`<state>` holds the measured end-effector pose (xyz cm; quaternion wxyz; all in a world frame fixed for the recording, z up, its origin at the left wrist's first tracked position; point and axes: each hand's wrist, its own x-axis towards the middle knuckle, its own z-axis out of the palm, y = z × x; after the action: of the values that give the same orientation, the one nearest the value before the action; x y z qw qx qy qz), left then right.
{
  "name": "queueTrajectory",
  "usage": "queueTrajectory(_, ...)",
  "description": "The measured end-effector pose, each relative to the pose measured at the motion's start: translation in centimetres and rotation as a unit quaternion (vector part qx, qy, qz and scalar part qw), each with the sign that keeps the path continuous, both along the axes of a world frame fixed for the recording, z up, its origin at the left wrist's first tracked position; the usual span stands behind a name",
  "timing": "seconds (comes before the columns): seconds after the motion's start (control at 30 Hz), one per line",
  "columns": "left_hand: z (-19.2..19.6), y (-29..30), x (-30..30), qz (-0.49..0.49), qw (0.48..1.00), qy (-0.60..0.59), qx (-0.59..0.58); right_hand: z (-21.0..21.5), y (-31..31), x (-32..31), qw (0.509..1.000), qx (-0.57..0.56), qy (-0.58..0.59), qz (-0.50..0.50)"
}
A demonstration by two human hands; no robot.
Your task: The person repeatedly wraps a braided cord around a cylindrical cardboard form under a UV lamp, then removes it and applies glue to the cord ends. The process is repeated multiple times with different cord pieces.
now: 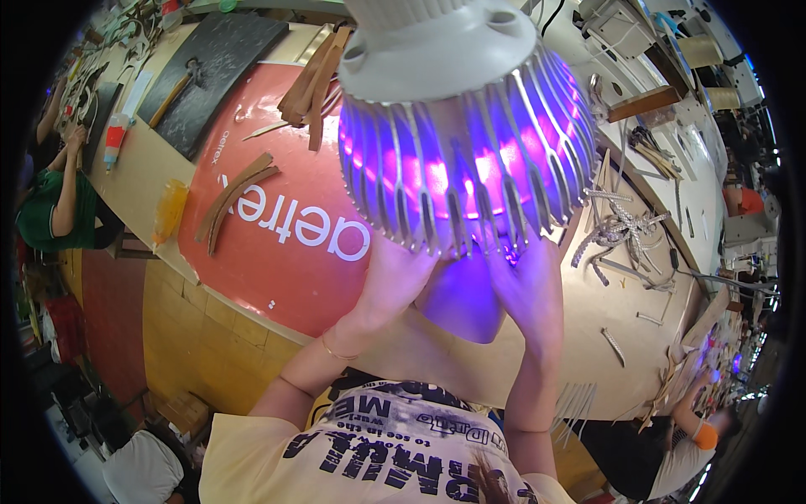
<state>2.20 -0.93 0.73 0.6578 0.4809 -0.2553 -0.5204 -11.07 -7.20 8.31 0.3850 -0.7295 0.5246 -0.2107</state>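
A large lamp [470, 160] with metal fins and purple light hangs in front of my hands and hides most of their fingers. Below its left rim my left hand [399, 273] reaches in, its fingertips out of sight. Beneath the right rim, my right hand [531, 290] has its visible fingers bent together; what they hold is hidden. A smooth piece with a rounded lower edge [462, 307], tinted purple by the light, sits between both hands. Its kind and its upper part cannot be made out.
A red board [294, 290] with white lettering covers the table's left part, bearing brown strips [231, 202]. Beyond lies a black slab [210, 80] with a hammer. Grey braided cords [625, 225] are at right. People work at both sides; a green sleeve [63, 197] shows left.
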Motion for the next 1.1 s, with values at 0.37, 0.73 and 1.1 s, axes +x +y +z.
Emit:
queueTrajectory(0.37, -4.4, -0.8, 0.0, 0.004, 0.989, -0.142, 0.033, -0.9, -0.9, -1.4, 0.991, 0.096, -0.09, -0.037)
queueTrajectory(0.73, -8.1, -0.4, -2.1, 0.07, 0.844, -0.528, 0.053, -1.0, -0.9, -1.3, 0.989, 0.082, -0.111, -0.045)
queueTrajectory(1.1, -5.2, -0.6, -3.0, 0.085, 0.994, 0.001, 0.075, -0.6, -0.8, -0.9, 0.998, 0.029, -0.042, -0.039)
